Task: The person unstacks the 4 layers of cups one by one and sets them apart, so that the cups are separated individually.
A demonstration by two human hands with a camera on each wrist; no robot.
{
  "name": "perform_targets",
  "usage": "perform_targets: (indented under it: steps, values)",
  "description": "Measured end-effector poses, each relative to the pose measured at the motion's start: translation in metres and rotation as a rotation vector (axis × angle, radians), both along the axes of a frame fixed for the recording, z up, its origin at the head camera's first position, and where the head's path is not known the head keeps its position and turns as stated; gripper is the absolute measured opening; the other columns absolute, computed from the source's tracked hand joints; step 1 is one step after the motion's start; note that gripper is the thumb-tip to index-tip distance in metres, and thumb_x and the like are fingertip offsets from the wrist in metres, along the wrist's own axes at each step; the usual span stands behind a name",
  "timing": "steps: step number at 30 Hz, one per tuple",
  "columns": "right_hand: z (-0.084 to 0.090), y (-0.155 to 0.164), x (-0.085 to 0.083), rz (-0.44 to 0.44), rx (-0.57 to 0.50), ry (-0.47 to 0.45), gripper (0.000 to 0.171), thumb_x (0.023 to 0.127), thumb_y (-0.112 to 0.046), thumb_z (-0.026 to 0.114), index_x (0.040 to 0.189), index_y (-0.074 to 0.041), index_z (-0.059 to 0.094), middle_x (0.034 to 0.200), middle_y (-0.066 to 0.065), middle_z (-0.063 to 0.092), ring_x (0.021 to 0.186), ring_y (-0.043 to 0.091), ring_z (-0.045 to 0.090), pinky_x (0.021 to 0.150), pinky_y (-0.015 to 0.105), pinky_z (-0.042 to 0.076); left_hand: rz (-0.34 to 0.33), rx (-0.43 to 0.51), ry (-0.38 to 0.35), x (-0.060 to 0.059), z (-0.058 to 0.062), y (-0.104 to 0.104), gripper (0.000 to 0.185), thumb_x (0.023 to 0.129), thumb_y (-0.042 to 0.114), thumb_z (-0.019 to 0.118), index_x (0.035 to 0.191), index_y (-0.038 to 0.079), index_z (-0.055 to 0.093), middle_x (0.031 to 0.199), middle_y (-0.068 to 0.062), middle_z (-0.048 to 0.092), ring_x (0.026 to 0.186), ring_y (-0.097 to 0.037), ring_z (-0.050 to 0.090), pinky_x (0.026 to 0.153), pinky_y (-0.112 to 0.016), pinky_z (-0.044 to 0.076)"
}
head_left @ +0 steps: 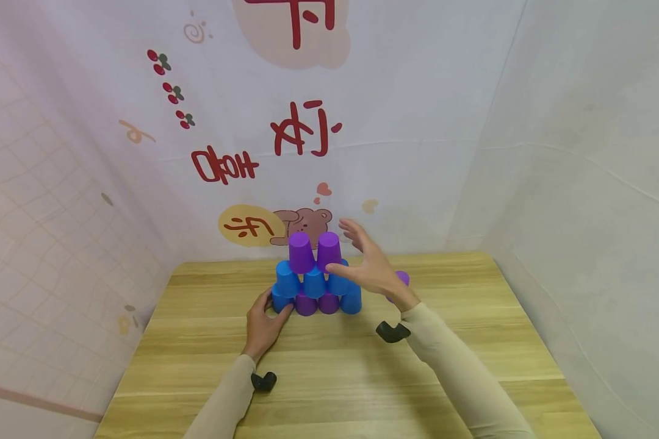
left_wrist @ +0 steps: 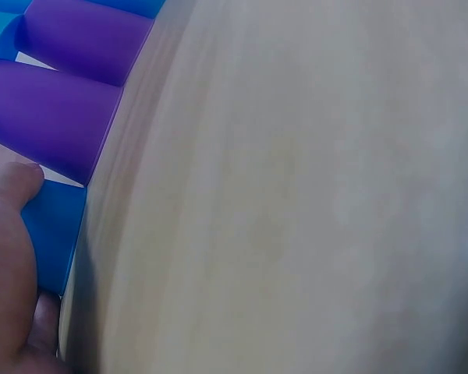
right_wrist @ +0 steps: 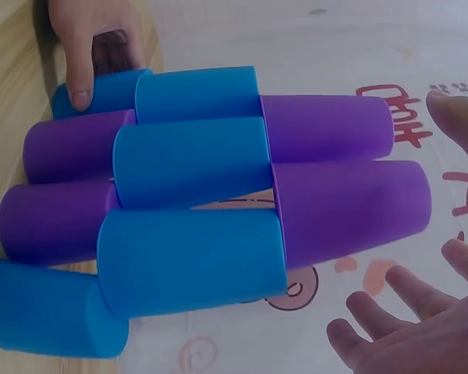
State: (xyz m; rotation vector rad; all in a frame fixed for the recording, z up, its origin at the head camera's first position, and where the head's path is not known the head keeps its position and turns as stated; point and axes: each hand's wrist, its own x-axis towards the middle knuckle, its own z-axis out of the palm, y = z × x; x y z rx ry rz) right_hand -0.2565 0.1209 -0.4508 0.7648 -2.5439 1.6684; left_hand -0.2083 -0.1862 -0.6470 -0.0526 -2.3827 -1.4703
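Left hand point(head_left: 262, 324) curls thumb and fingers round the bottom-left blue cup point(head_left: 282, 303); right hand point(head_left: 372, 269) has thumb and fingers spread apart, the right-hand top purple cup point(head_left: 328, 247) just outside the gap between them. Both cups look like thin, smooth plastic: probably light, fairly stiff, slightly slippery, easily toppled. Best hold, likely: opposite side walls, thumb against fingertips, barely squeezing.

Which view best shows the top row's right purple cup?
Right wrist: the right purple cup appears large and clear of both hands. Head shows it smaller, the right hand overlapping its lower part. Left wrist doesn't show it.
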Motion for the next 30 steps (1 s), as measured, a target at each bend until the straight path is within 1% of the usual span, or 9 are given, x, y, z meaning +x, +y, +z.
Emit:
perform_targets:
  steps: [5, 11, 15, 18, 20, 26, 30]
  values:
    - [-0.002, -0.007, -0.001, 0.013, 0.004, 0.003, 0.104, 0.094, -0.040, 0.092, 0.177, -0.038, 0.030, 0.184, -0.003, 0.038, 0.171, 0.037, 0.038, 0.143, 0.060, 0.033, 0.011, -0.023, 0.034, 0.000, -0.003, -0.001, 0.070, 0.095, 0.011, 0.092, 0.157, -0.001, 0.061, 0.150, -0.024, 0.072, 0.135, -0.042, 0.073, 0.113, -0.056, 0.064]
    - [-0.004, -0.012, -0.002, 0.017, 0.001, 0.015, 0.101, 0.096, -0.037, 0.091, 0.177, -0.032, 0.031, 0.181, 0.001, 0.044, 0.169, 0.033, 0.042, 0.142, 0.059, 0.036, 0.015, -0.035, 0.040, 0.001, -0.003, 0.000, 0.068, 0.095, 0.012, 0.092, 0.156, -0.001, 0.062, 0.148, -0.025, 0.073, 0.133, -0.043, 0.074, 0.112, -0.057, 0.064]
    - [-0.005, -0.015, -0.004, 0.022, -0.009, 0.032, 0.095, 0.099, -0.031, 0.089, 0.177, -0.025, 0.035, 0.178, 0.010, 0.049, 0.167, 0.032, 0.047, 0.140, 0.058, 0.040, 0.009, -0.027, 0.031, 0.001, -0.002, 0.000, 0.069, 0.095, 0.011, 0.093, 0.155, -0.002, 0.062, 0.147, -0.026, 0.073, 0.134, -0.044, 0.074, 0.113, -0.060, 0.063]
    - [-0.004, -0.016, -0.005, 0.019, -0.027, 0.048, 0.089, 0.101, -0.026, 0.087, 0.175, -0.020, 0.038, 0.175, 0.017, 0.052, 0.163, 0.036, 0.052, 0.137, 0.060, 0.044, 0.002, -0.019, 0.027, 0.001, -0.001, 0.000, 0.069, 0.094, 0.010, 0.093, 0.155, -0.003, 0.062, 0.148, -0.027, 0.072, 0.135, -0.045, 0.073, 0.114, -0.061, 0.063]
    - [-0.004, -0.017, -0.005, 0.015, -0.037, 0.059, 0.085, 0.101, -0.022, 0.087, 0.173, -0.017, 0.041, 0.172, 0.019, 0.055, 0.160, 0.038, 0.056, 0.134, 0.061, 0.047, 0.000, -0.018, 0.029, 0.001, 0.000, 0.000, 0.069, 0.095, 0.010, 0.092, 0.155, -0.003, 0.062, 0.148, -0.027, 0.072, 0.135, -0.046, 0.073, 0.114, -0.061, 0.063]
    - [-0.004, -0.020, -0.007, -0.004, -0.044, 0.072, 0.076, 0.102, -0.018, 0.086, 0.168, -0.011, 0.049, 0.163, 0.015, 0.065, 0.151, 0.038, 0.064, 0.128, 0.058, 0.055, -0.008, -0.013, 0.025, 0.002, 0.001, 0.000, 0.069, 0.095, 0.010, 0.092, 0.156, -0.002, 0.061, 0.150, -0.027, 0.070, 0.137, -0.046, 0.072, 0.116, -0.061, 0.062]
    - [-0.004, -0.021, -0.008, -0.005, -0.040, 0.077, 0.069, 0.103, -0.015, 0.085, 0.164, -0.009, 0.054, 0.156, 0.015, 0.070, 0.146, 0.037, 0.068, 0.126, 0.054, 0.058, -0.007, -0.016, 0.030, 0.002, 0.000, 0.000, 0.069, 0.095, 0.009, 0.092, 0.156, -0.002, 0.061, 0.150, -0.026, 0.071, 0.136, -0.045, 0.072, 0.116, -0.060, 0.062]
